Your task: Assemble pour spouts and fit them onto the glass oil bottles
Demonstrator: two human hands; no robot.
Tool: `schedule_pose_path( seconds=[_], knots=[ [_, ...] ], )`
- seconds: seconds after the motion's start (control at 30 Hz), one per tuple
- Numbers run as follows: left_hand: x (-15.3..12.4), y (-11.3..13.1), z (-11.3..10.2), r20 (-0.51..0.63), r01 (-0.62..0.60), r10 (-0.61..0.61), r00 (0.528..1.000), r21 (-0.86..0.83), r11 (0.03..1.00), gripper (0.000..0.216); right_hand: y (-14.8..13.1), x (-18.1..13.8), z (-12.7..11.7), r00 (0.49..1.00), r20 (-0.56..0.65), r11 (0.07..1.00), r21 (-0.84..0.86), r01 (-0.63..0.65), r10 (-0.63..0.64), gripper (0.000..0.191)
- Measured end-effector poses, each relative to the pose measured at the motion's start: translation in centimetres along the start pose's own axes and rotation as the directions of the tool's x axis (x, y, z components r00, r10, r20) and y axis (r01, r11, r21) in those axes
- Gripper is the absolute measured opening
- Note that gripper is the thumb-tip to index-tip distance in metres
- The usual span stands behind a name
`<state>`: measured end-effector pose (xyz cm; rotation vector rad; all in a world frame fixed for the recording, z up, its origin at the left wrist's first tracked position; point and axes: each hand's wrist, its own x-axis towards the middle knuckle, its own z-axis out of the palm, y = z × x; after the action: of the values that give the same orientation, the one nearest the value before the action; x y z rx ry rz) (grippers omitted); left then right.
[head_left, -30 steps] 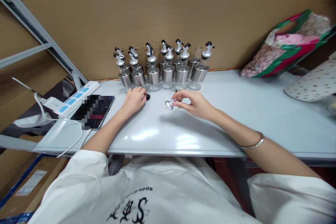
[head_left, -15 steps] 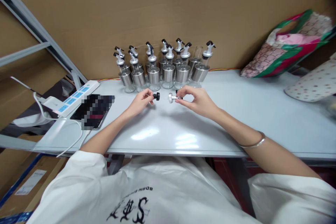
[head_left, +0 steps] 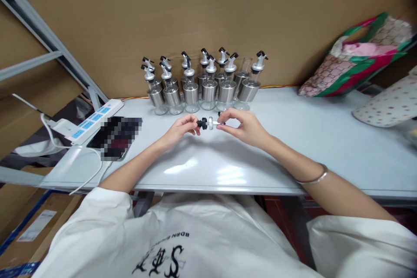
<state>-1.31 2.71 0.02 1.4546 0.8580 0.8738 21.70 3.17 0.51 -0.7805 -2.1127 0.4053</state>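
My left hand (head_left: 180,130) pinches a small black plug (head_left: 202,123) above the pale table (head_left: 293,147). My right hand (head_left: 243,127) pinches a silver spout cap (head_left: 212,122). The black plug and the silver cap touch end to end between my two hands. Just behind them stands a cluster of several glass and steel dispenser bottles (head_left: 202,89) with black spouts; one bottle (head_left: 243,79) near the right end has no spout on it.
A phone (head_left: 115,137) and a white power strip (head_left: 93,120) with cables lie at the table's left end. A patterned bag (head_left: 355,54) and a spotted cloth item (head_left: 389,104) sit at the right. Cardboard (head_left: 208,13) walls the back; a metal shelf frame (head_left: 48,47) stands left.
My left hand lifted the black plug off the table and carried it right. My right hand raised the silver cap. The two parts have come together.
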Motion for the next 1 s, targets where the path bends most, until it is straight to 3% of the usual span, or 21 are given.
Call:
schedule_pose_path(
  seconds=[0.63, 0.87, 1.0],
  knots=[
    [-0.1, -0.4, 0.3, 0.037, 0.127, -0.123, 0.992, -0.129, 0.984, 0.023, 0.2, -0.4, 0.7, 0.999, 0.004, 0.997, 0.062, 0.047, -0.047, 0.006],
    [-0.2, -0.3, 0.5, 0.031, 0.126, -0.122, 0.992, -0.221, 0.967, 0.027, 0.3, -0.7, 0.9, 0.991, -0.077, 0.993, 0.035, 0.108, -0.105, 0.007],
    [-0.1, -0.4, 0.6, 0.009, 0.101, -0.101, 0.995, -0.234, 0.967, 0.029, 0.2, -0.8, 1.1, 0.995, -0.092, 0.998, 0.038, 0.049, -0.046, 0.011]
  ],
)
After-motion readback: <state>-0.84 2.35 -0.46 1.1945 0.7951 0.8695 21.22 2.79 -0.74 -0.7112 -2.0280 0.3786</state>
